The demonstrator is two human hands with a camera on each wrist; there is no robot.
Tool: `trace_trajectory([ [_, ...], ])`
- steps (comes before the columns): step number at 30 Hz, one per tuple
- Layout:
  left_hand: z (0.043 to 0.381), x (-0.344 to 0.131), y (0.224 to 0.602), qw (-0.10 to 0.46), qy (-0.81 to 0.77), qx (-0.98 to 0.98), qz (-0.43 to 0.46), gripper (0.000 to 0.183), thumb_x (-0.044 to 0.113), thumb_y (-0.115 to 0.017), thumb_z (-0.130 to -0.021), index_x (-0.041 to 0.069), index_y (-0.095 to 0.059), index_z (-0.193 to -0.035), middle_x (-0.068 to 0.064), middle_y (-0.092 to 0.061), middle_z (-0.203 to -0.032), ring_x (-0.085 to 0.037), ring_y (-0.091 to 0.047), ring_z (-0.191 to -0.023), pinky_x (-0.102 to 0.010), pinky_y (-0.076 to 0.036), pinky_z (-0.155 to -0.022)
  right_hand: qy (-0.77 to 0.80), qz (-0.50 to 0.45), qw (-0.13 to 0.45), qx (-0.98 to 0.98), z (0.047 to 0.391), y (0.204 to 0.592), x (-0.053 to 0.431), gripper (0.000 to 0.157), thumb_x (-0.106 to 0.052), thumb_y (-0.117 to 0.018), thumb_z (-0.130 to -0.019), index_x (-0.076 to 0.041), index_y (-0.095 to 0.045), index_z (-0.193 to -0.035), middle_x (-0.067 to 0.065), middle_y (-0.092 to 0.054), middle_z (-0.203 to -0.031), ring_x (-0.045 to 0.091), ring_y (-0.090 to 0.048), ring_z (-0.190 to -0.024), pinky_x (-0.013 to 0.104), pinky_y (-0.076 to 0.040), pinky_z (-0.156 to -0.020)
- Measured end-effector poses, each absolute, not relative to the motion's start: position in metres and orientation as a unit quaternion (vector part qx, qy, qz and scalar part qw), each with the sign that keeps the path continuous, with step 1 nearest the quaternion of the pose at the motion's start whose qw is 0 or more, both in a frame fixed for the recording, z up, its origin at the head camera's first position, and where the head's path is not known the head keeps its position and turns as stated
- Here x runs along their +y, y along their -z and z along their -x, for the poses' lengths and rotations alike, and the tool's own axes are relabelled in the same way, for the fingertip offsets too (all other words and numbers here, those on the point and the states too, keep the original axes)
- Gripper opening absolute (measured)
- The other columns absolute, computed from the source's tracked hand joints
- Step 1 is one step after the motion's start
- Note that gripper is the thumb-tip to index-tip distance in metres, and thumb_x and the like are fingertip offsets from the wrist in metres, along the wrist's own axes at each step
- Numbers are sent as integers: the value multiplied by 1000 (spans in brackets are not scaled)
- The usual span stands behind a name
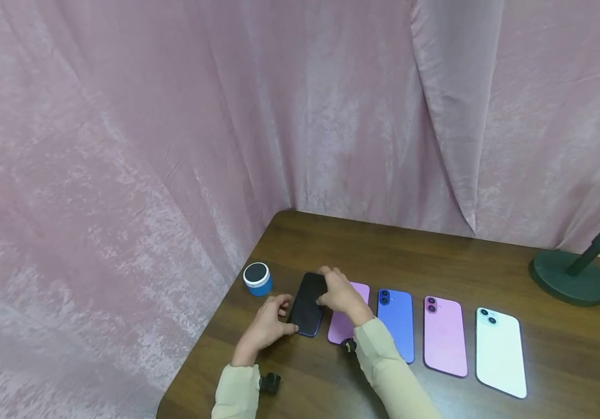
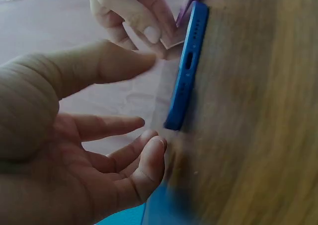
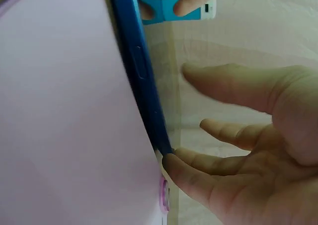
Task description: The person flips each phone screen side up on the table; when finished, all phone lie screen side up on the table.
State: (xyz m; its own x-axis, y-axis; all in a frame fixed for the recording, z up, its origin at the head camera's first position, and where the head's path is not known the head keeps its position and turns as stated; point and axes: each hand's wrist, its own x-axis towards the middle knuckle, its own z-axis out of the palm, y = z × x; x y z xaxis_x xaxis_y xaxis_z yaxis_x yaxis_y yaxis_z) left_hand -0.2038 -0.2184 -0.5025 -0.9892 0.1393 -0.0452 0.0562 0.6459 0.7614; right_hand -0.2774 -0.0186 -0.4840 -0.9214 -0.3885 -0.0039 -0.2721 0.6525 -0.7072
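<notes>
Head view first: a pink velvety curtain (image 1: 352,116) hangs behind and beside a brown wooden table (image 1: 383,238). 2 pale sleeves (image 1: 391,369) reach over the wood from the near side. Off to the right stands a green stand (image 1: 572,285) with a round base. Along a row, from right to left, 4 phones lie back up: a whitish phone (image 1: 500,358), a pink phone (image 1: 446,343), a blue phone (image 1: 398,320), and a lilac phone (image 1: 340,329) partly covered by the right arm. At the row's left end is the dark phone (image 1: 307,305), screen up, its edge blue.

Around it I see 2 loosely spread hands, neither gripping it. The right hand (image 1: 344,297) touches its far corner with a finger, thumb held apart; the left hand (image 1: 268,323) has its thumb by the near end, though I can't tell if they touch. Smaller, a blue cylinder (image 1: 259,286) stands near the table's left edge.
</notes>
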Motion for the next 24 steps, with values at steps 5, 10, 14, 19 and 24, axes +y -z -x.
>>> trace_trajectory([
  [5,203,-216,496,24,-446,893,-52,46,8,-74,-89,-5,-59,-131,-17,-59,-119,-30,-60,-104,-46,-50,-90,414,169,60,892,277,481,-11,59,-7,-76,-87,6,-50,-139,26,-56,-135,43,-52,-126,54,-43,-103],
  [10,208,-212,492,1,-499,864,-63,40,8,-72,-91,-5,-60,-127,-22,-64,-119,-34,-62,-107,-49,-50,-93,471,150,38,869,277,479,-3,57,-10,-70,-93,7,-45,-141,28,-57,-135,43,-55,-124,55,-45,-101],
  [14,212,-208,491,-4,-556,828,-71,43,7,-72,-91,-8,-58,-129,-27,-63,-124,-40,-61,-113,-50,-49,-97,510,149,25,847,275,474,4,57,-14,-69,-95,6,-45,-142,27,-59,-133,43,-57,-122,54,-47,-99],
  [19,209,-196,480,-17,-605,792,-82,44,0,-70,-91,-9,-55,-131,-31,-58,-129,-48,-56,-120,-55,-46,-100,511,166,-1,844,272,471,12,54,-20,-69,-95,3,-49,-140,26,-59,-134,44,-57,-122,55,-46,-100],
  [24,210,-190,480,-9,-611,786,-93,49,-3,-70,-90,-11,-51,-135,-32,-55,-134,-50,-52,-124,-57,-46,-100,498,182,-13,848,271,469,20,55,-25,-70,-96,2,-52,-140,24,-58,-137,42,-55,-125,56,-45,-101],
])
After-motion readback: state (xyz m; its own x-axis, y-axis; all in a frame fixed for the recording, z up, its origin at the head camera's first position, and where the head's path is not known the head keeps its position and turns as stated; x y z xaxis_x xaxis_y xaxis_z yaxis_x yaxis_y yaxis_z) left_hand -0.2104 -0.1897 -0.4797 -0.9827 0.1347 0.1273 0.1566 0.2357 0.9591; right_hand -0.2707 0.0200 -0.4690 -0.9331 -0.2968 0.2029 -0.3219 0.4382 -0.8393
